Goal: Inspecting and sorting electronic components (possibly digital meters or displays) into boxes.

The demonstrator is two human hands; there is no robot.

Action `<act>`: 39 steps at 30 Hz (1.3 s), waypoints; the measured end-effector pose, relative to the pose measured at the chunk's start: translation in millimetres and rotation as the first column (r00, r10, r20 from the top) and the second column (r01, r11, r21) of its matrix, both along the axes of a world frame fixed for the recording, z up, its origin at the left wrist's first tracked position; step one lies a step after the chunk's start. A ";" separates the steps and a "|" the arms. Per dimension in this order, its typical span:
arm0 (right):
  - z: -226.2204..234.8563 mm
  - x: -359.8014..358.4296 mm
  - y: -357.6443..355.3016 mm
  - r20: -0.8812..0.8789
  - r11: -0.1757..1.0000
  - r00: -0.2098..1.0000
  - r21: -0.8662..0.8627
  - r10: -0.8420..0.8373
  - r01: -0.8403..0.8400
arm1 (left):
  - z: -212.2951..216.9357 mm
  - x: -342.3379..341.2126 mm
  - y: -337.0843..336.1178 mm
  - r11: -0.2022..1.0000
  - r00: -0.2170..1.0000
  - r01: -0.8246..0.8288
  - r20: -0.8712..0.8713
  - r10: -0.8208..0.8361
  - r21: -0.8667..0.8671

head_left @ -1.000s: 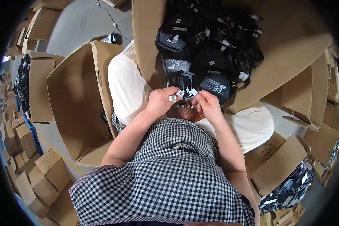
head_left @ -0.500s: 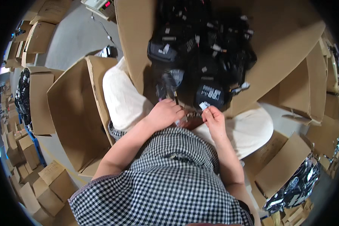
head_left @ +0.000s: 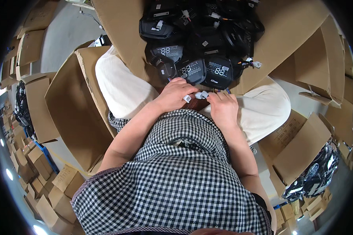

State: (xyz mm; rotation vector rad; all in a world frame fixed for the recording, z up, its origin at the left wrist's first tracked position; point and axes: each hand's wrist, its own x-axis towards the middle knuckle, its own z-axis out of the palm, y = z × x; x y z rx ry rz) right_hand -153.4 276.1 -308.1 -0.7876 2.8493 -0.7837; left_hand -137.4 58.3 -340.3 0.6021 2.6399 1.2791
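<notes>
My left hand (head_left: 174,96) is closed, with a white plug connector (head_left: 187,98) at its fingertips. Close beside it, my right hand (head_left: 223,106) pinches another white connector (head_left: 202,95) between thumb and fingers. The wires behind these connectors are mostly hidden by my hands. Just beyond my fingers lie black digital display panels with white digit markings: one at the right (head_left: 219,73), one in the middle (head_left: 192,71) and one farther left (head_left: 168,53). A smaller dark rounded unit (head_left: 166,70) rests near my left fingertips.
A large cardboard sheet or box wall (head_left: 290,27) lies under the heap of black units (head_left: 208,39). An open carton (head_left: 76,113) stands to my left. To my right are a folded-open carton (head_left: 313,66) and a box of bagged black parts (head_left: 313,176). More cartons (head_left: 47,192) stack at lower left.
My right hand has brought its white connector left, closer to my left hand. A middle display panel now shows plainly where things were blurred. The whole view has shifted somewhat.
</notes>
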 end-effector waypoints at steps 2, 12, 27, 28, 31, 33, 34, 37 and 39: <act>3.8 -3.4 1.5 -0.148 0.988 0.980 0.094 0.132 -0.119 | 1.6 -0.8 -0.8 1.000 0.999 0.003 0.039 -0.003 -0.002; -3.0 -3.6 -3.1 -0.055 0.956 0.955 0.043 0.291 -0.289 | -1.1 0.5 -6.9 0.992 0.981 0.114 0.162 -0.104 -0.055; -86.8 -58.4 7.7 0.537 0.700 0.636 -0.113 -0.554 0.705 | 29.2 -2.5 -18.9 0.737 0.835 -0.549 0.218 0.505 0.393; -80.4 -61.3 2.3 0.579 0.688 0.596 -0.082 -0.556 0.721 | 30.6 -1.4 -20.8 0.738 0.836 -0.547 0.209 0.508 0.395; -46.0 -49.0 3.9 0.442 0.753 0.786 -0.303 -0.431 0.584 | 34.6 -1.7 -33.9 0.514 0.735 -0.677 0.469 0.489 0.526; -20.1 -44.0 8.0 0.382 0.771 0.892 -0.483 -0.240 0.415 | 40.1 -14.8 -42.4 0.487 0.683 -0.730 0.519 0.514 0.479; -6.0 -44.9 8.9 0.362 0.774 0.921 -0.539 -0.146 0.334 | 43.9 -25.0 -48.8 0.463 0.627 -0.778 0.572 0.529 0.424; 33.3 -54.8 0.7 0.339 0.783 0.906 -0.622 0.253 0.014 | 50.4 -60.3 -65.9 0.619 0.660 -0.692 0.672 0.335 0.371; 40.2 -53.8 -18.9 0.479 0.722 0.771 -0.691 0.420 0.035 | 43.6 -75.2 -68.3 0.612 0.652 -0.627 0.754 0.076 0.481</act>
